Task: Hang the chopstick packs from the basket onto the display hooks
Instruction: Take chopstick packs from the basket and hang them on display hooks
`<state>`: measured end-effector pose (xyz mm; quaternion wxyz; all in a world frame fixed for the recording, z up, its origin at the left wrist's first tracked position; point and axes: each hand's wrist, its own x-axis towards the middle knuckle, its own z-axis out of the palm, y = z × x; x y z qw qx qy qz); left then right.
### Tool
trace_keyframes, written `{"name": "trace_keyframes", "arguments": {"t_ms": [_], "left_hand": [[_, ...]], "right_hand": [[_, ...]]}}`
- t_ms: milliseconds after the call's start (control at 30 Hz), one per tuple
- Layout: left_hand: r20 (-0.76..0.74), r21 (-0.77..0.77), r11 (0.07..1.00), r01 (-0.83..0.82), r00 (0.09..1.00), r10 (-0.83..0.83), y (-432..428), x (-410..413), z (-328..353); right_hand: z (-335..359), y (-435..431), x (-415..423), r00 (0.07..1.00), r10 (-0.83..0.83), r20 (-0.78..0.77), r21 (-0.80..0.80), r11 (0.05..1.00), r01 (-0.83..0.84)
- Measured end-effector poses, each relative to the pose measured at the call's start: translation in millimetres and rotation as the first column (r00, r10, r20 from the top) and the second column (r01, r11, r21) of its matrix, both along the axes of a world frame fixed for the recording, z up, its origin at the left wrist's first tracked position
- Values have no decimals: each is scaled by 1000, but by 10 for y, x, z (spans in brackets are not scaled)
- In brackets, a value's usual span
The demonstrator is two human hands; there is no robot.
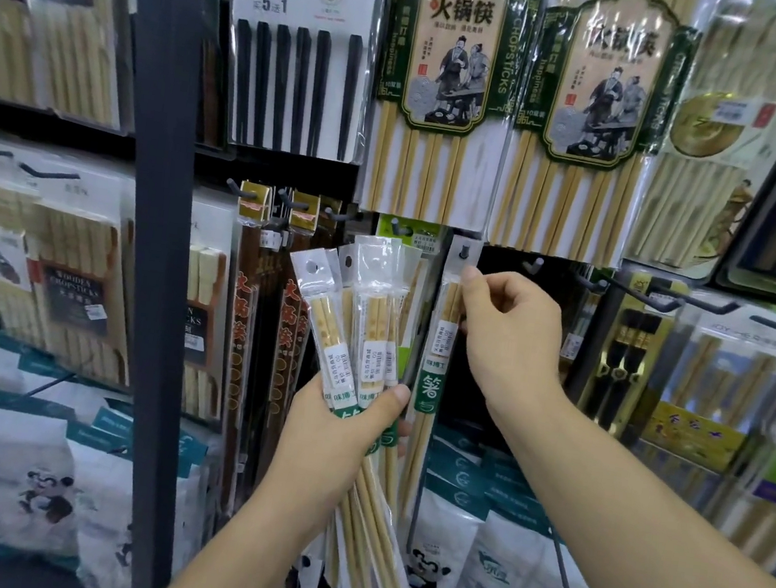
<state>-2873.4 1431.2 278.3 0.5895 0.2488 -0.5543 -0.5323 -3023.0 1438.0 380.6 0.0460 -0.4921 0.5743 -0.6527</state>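
The right hand (509, 328) pinches one pack (431, 387) near its top between thumb and curled fingers, holding its header tab up at a hook (464, 250). The hook tip seems to poke through the tab's hole, though how far back the tab sits cannot be told. The left hand (340, 425) is closed round a fanned bundle (365, 340) of the same packs, thumb pressed across their green labels. The basket is not in view. The main risk is letting go too soon: if the tab only rests on the hook's tip, the pack will likely slide off and drop onto the bags below. The big packs (431, 103) hang just above the hook, so pushing the tab back could catch their lower edges. The bundle is splayed and gripped low, so a slack thumb might let an outer pack slip out.
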Motion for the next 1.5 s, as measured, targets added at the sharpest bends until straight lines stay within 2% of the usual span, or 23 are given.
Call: {"name": "trace_keyframes", "arguments": {"t_ms": [167,367,533,700,833,1033,1233,1400,1500], "left_hand": [[-10,2,999,33,999,-33,0,11,-9],[-10,-4,997,83,997,-83,39,12,19],[28,-18,997,80,996,-79,61,-13,29],[-14,-81,988,129,991,-130,83,-1,44],[-22,-73,985,157,987,-159,75,4,42],[-86,67,994,88,993,-82,28,21,-7],[-82,41,997,72,994,-68,-7,31,-53],[-70,47,998,51,996,-48,-25,19,-61],[-65,36,998,59,996,-57,-31,12,-62]], "right_hand": [[-116,88,15,999,-18,35,7,1000,18],[-149,285,220,962,272,-8,79,959,-271],[-139,347,260,951,307,-30,93,948,-303],[-153,339,226,930,367,20,151,919,-365],[-148,322,177,931,361,53,159,917,-365],[15,287,92,949,290,126,31,955,-296],[73,262,93,963,245,115,-2,969,-246],[44,318,145,957,289,17,4,957,-289],[89,328,154,958,283,50,-39,959,-282]]}}
